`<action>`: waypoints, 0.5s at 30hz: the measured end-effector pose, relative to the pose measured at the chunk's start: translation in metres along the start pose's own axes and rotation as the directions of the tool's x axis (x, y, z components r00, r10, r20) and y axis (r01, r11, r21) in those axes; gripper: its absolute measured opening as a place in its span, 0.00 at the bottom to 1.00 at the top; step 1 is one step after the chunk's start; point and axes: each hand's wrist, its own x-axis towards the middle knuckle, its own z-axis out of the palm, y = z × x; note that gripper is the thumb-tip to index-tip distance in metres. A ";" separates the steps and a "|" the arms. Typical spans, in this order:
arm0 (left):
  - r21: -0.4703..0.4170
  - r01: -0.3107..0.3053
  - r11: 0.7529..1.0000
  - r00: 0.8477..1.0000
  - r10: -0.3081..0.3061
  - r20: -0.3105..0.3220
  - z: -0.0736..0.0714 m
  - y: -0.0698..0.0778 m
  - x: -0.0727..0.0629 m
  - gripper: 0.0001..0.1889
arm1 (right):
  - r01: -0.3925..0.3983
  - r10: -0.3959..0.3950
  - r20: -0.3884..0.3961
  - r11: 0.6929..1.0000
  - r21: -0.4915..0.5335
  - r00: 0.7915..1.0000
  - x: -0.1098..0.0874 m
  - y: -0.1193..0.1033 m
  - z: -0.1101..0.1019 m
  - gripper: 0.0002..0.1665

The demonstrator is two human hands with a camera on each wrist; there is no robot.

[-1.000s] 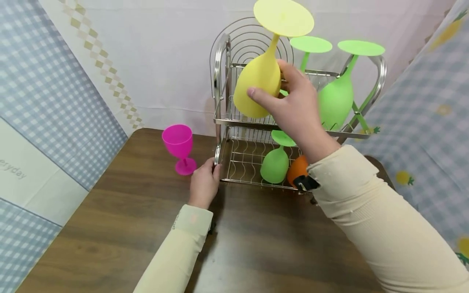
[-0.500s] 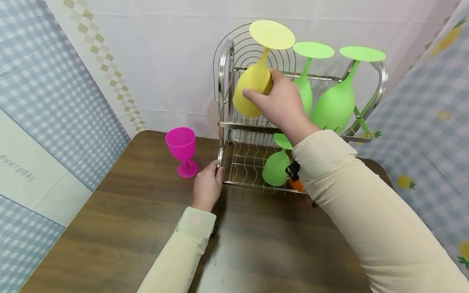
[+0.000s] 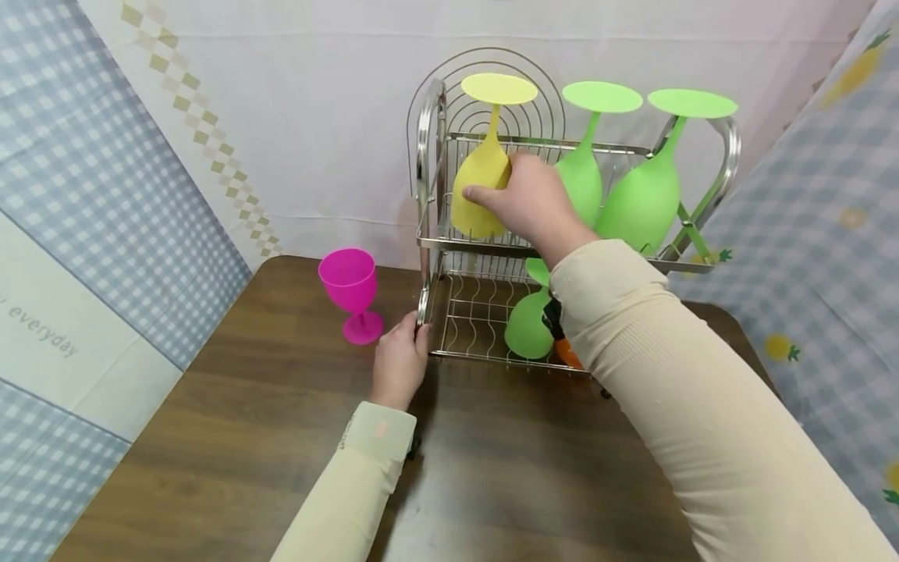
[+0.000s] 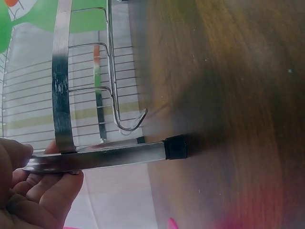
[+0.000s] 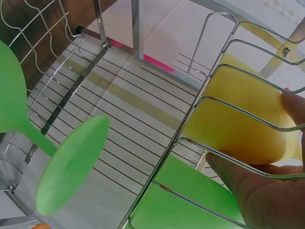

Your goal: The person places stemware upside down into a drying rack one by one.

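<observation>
A yellow goblet (image 3: pixel 480 183) stands upside down at the left end of the dish rack's (image 3: pixel 477 244) upper tier, its base uppermost. My right hand (image 3: pixel 537 195) grips its bowl from the right, thumb across the front. In the right wrist view the yellow bowl (image 5: pixel 238 114) shows behind the tier's wires. With my left hand (image 3: pixel 400 355) I hold the rack's left leg low down; the left wrist view has thumb and fingers (image 4: pixel 59 193) round the metal frame (image 4: pixel 105 157). Two green goblets (image 3: pixel 581 179) (image 3: pixel 642 199) sit inverted to the right of the yellow one.
A magenta goblet (image 3: pixel 349 282) stands upright on the wooden table (image 3: pixel 281 437), left of the rack. On the lower tier are an inverted green goblet (image 3: pixel 528 326) and an orange one (image 3: pixel 567 353), mostly hidden by my right sleeve. Curtains hang at both sides.
The yellow goblet has come down and slightly left in my right hand, going from tilted to nearly upright on the upper tier. My left hand keeps its hold on the rack.
</observation>
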 end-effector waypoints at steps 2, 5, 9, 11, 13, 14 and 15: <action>0.000 0.005 1.000 1.000 -0.005 0.002 0.000 0.000 -0.001 0.12 | -0.003 0.003 0.008 1.000 -0.011 1.000 0.000 0.000 0.001 0.43; -0.005 0.002 1.000 1.000 -0.002 0.008 0.001 -0.001 -0.001 0.12 | -0.011 0.011 -0.007 1.000 -0.023 1.000 -0.001 0.001 0.000 0.43; -0.013 -0.012 1.000 1.000 0.012 0.008 0.002 0.000 -0.001 0.12 | -0.003 0.000 -0.064 0.999 -0.045 0.998 -0.005 0.004 -0.004 0.41; -0.014 -0.010 1.000 1.000 0.010 0.001 0.001 0.000 0.000 0.11 | 0.008 -0.013 -0.085 0.999 -0.053 0.996 -0.008 0.004 -0.006 0.41; -0.017 -0.002 1.000 1.000 0.002 -0.004 0.001 0.000 0.000 0.11 | 0.026 -0.031 -0.099 0.998 -0.052 0.995 -0.012 0.003 -0.010 0.43; -0.018 0.003 1.000 1.000 -0.003 -0.005 0.000 0.000 -0.001 0.11 | 0.032 -0.037 -0.101 0.999 -0.044 0.994 -0.014 0.003 -0.011 0.45; -0.019 0.007 1.000 1.000 -0.007 -0.004 0.000 0.000 -0.001 0.11 | 0.037 -0.040 -0.106 0.999 -0.031 0.994 -0.018 0.003 -0.013 0.47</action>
